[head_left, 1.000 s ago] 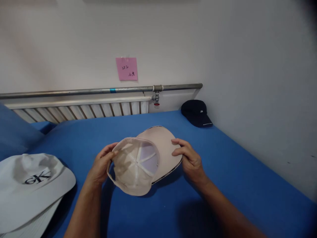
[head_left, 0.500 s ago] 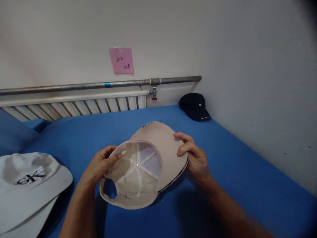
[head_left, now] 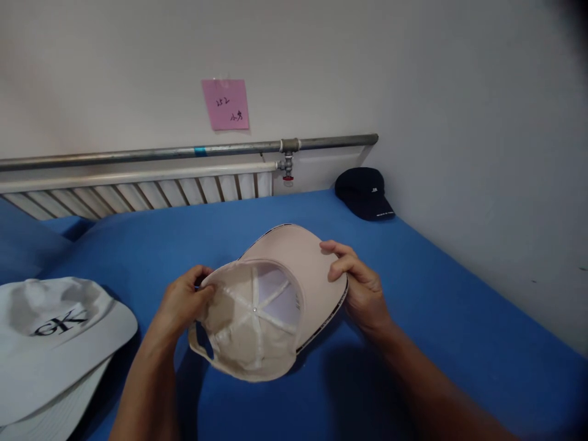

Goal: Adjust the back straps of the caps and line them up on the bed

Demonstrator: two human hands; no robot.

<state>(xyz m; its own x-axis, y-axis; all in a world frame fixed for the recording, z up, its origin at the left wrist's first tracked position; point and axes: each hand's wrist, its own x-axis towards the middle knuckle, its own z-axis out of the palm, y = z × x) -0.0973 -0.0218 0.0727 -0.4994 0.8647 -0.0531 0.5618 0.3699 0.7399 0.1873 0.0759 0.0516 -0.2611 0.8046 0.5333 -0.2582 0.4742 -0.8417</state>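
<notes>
A pale pink baseball cap (head_left: 257,327) is held up over the blue surface, its inside turned toward me and its brim pointing up and to the right. White seam tapes meet at the centre of its crown, and a dark patterned trim runs along the brim's edge. My left hand (head_left: 186,303) is closed on the left rim of the crown, thumb inside, above the rear strap opening. Around the right edge of the brim, my right hand (head_left: 362,294) is closed, with fingers on the underside facing me.
Two stacked white caps, the upper one (head_left: 50,337) with black lettering, lie at the left on the blue cover (head_left: 459,343). A dark navy cap (head_left: 362,193) rests in the far corner by the wall. Behind are a radiator (head_left: 184,193), a metal pipe (head_left: 151,155) and a pink note (head_left: 226,104).
My left hand has shifted slightly left and up along the cap's rim, and its thumb reaches less far inside. The rear strap opening looks narrower. The view has tilted down a little.
</notes>
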